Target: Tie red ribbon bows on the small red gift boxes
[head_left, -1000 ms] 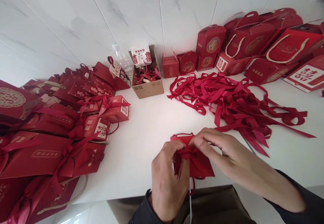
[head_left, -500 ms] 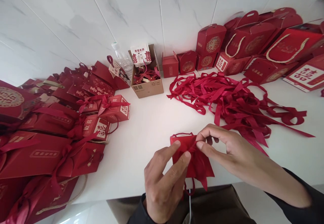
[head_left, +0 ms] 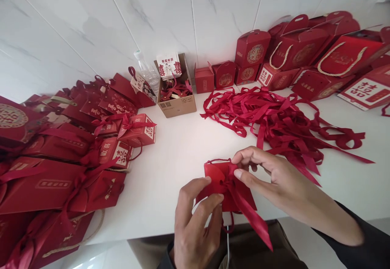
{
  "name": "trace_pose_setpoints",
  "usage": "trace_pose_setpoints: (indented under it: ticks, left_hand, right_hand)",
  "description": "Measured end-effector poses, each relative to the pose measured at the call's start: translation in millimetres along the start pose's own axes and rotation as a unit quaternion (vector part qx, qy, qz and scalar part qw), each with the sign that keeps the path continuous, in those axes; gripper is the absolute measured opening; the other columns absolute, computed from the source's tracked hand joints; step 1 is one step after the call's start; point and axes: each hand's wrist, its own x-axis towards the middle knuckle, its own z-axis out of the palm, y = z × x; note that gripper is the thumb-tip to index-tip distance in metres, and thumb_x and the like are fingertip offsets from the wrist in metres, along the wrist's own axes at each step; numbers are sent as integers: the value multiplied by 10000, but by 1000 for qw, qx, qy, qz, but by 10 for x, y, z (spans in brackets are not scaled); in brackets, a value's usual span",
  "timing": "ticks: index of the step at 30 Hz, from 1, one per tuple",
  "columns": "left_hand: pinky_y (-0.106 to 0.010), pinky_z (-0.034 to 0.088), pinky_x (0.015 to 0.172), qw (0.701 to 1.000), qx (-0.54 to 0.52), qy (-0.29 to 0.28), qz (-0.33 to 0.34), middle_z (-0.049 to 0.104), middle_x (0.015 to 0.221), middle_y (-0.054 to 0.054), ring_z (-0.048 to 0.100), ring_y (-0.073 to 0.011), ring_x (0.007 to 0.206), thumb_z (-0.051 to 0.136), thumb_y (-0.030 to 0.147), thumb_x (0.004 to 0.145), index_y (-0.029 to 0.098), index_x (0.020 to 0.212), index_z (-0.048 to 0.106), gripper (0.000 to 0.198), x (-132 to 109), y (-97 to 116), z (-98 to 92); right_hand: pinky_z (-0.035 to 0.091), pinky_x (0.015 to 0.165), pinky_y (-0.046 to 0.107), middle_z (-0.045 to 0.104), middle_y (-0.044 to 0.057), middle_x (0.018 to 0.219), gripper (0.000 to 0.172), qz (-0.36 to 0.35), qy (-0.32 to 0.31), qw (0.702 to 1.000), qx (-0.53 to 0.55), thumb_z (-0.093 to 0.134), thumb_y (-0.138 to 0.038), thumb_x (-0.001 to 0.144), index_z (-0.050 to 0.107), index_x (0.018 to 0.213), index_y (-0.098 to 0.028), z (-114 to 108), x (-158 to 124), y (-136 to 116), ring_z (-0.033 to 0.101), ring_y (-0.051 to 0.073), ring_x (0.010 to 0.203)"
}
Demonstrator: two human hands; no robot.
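Observation:
A small red gift box (head_left: 246, 198) stands at the table's front edge, with a dark red cord sticking out at its top and bottom. Across its face a red ribbon (head_left: 250, 216) is tied at a knot, one long tail hanging down to the right. My right hand (head_left: 268, 175) pinches the ribbon's right side between thumb and forefinger. On the other side, my left hand (head_left: 195, 216) has its forefinger and thumb, tips a little apart, around the ribbon's left part against the box; its other fingers are curled and partly hidden.
Loose red ribbons (head_left: 274, 127) lie heaped beyond my right hand. Many red boxes with bows (head_left: 61, 179) crowd the left side. A cardboard box (head_left: 178, 107) and a clear bottle (head_left: 146, 70) stand at the wall; more red gift boxes (head_left: 307, 50) are stacked at the back right.
The ribbon tail has swung out longer to the lower right. My left hand has shifted slightly down with its fingers more bent, and a ribbon part now shows at the box's left.

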Motion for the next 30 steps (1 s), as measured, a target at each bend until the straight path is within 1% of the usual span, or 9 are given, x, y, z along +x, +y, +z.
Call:
trace_pose_setpoints:
  ticks: [3, 5, 10, 15, 19, 22, 25, 28, 30]
  left_hand:
    - [-297, 597, 892, 1000, 3, -14, -5, 625, 1232, -88, 661, -195, 1099, 600, -72, 889, 210, 1033, 675, 325, -19, -11, -15]
    - [-302, 596, 895, 1000, 2, -22, -8, 614, 1245, -92, 656, -199, 1111, 595, -64, 894, 219, 1024, 663, 319, -35, -16, -24]
    - [-301, 573, 924, 999, -5, -42, -12, 585, 1291, -93, 630, -199, 1154, 563, -56, 900, 223, 974, 624, 295, -44, 0, -54]
    - [-310, 544, 966, 997, -5, -57, -54, 583, 1320, -66, 603, -196, 1192, 515, -53, 916, 229, 903, 589, 291, -48, 41, -121]
    - [-329, 556, 910, 993, -22, -69, -91, 592, 1311, -61, 620, -205, 1136, 508, -35, 915, 235, 881, 577, 280, -47, 79, -143]
    - [-364, 549, 878, 994, -21, -64, -88, 619, 1254, -69, 615, -230, 1103, 528, -13, 909, 237, 862, 555, 255, -35, 95, -133]
    - [-398, 531, 897, 996, -10, -57, -75, 639, 1216, -66, 602, -249, 1110, 538, -13, 889, 235, 833, 545, 255, -34, 95, -131]
    - [-402, 525, 904, 995, -3, -66, -75, 640, 1222, -65, 592, -252, 1129, 539, -35, 870, 238, 835, 548, 275, -50, 94, -165]
    - [-403, 527, 912, 994, -11, -92, -61, 639, 1250, -68, 589, -258, 1146, 559, -22, 865, 245, 857, 549, 267, -50, 98, -205]
  right_hand:
    - [561, 818, 301, 769, 11, 1043, 205, 17, -8, 1000, 7, 604, -461, 1005, 701, 1093, -302, 2, 20, -13, 714, 225, 1042]
    - [566, 759, 296, 775, 18, 1055, 232, 25, -6, 1000, 8, 607, -477, 999, 721, 1096, -300, 0, 17, -14, 718, 236, 1031]
    - [505, 655, 274, 756, -19, 966, 284, 44, 0, 999, -18, 571, -527, 1027, 719, 970, -292, -34, 14, 18, 665, 180, 820]
    - [480, 677, 287, 742, -26, 981, 273, 58, 16, 997, -40, 586, -540, 1020, 713, 989, -301, -91, 41, 118, 641, 186, 856]
    - [493, 700, 296, 744, -21, 995, 235, 59, 13, 997, -38, 592, -497, 1018, 716, 977, -301, -94, 52, 149, 656, 199, 901]
    - [495, 683, 306, 744, -4, 998, 261, 53, 15, 998, -36, 575, -511, 1026, 711, 987, -293, -92, 49, 155, 668, 221, 935]
    - [483, 647, 309, 734, 2, 959, 307, 51, 18, 998, -40, 553, -554, 1031, 698, 992, -286, -95, 35, 166, 660, 222, 887]
    - [499, 696, 313, 725, -3, 948, 307, 44, 19, 998, -36, 550, -556, 1037, 687, 987, -286, -90, 18, 175, 654, 215, 881]
    - [510, 735, 324, 728, 4, 965, 305, 37, 23, 999, -32, 549, -553, 1039, 684, 1000, -282, -80, 12, 180, 657, 217, 884]
